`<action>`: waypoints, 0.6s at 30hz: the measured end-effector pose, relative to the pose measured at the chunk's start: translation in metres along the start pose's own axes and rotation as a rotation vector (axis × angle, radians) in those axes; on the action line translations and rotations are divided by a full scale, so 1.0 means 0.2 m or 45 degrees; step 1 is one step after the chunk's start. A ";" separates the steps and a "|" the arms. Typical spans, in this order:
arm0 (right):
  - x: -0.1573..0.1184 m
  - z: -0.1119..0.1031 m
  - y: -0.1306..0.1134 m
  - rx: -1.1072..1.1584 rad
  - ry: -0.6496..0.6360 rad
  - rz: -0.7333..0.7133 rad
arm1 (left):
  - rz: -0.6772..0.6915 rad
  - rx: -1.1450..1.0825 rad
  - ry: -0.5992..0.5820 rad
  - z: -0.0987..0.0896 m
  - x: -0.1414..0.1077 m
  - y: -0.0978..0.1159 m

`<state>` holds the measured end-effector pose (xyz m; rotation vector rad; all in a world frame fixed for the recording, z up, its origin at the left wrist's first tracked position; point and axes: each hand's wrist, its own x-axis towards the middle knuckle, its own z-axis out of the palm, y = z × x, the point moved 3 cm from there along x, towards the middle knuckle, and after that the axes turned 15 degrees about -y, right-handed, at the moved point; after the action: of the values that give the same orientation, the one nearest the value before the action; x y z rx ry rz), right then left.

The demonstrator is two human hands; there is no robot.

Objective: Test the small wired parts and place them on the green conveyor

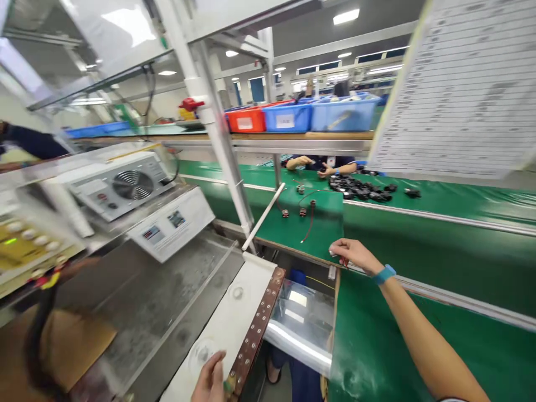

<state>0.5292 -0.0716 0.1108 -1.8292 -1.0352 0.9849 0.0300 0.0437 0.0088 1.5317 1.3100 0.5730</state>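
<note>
My right hand (354,254), with a blue band at the wrist, is closed in a pinch over the near edge of the green mat (322,229). A bit of red wire (344,261) shows below its fingers; the rest of what it holds is hidden. My left hand (209,381) is partly cut off by the bottom edge. Its fingers are loosely bent and apart, with nothing visible between them, beside the white strip (247,285) with round fittings and the brown riveted bar (257,329). Several small parts with wires (302,212) lie on the mat.
Across the green conveyor (419,234), another person's hands (324,169) work near a pile of black parts (360,188). A white post (218,123) stands left of the mat. A machine with a fan (133,185) is at left; a paper sheet (460,89) hangs at upper right.
</note>
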 end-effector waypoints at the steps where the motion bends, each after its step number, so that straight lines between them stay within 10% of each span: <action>1: 0.01 0.16 -0.13 0.074 -0.133 -0.081 | 0.017 -0.025 -0.049 0.04 -0.03 0.09; 8: 0.06 1.41 -0.63 0.034 -0.829 -0.323 | 0.384 -0.756 -0.416 0.32 -0.25 0.50; 13: 0.14 2.11 -0.64 -0.654 -0.681 -0.395 | 0.080 -1.126 -0.131 0.28 -0.38 0.26; 18: 0.19 2.45 -0.54 -1.147 -0.623 -0.337 | -0.150 -1.314 0.015 0.17 -0.53 -0.02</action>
<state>0.0767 0.1256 0.0122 -2.0673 -2.2313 0.8819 0.0246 -0.0672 0.0166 0.5924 0.8541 0.9768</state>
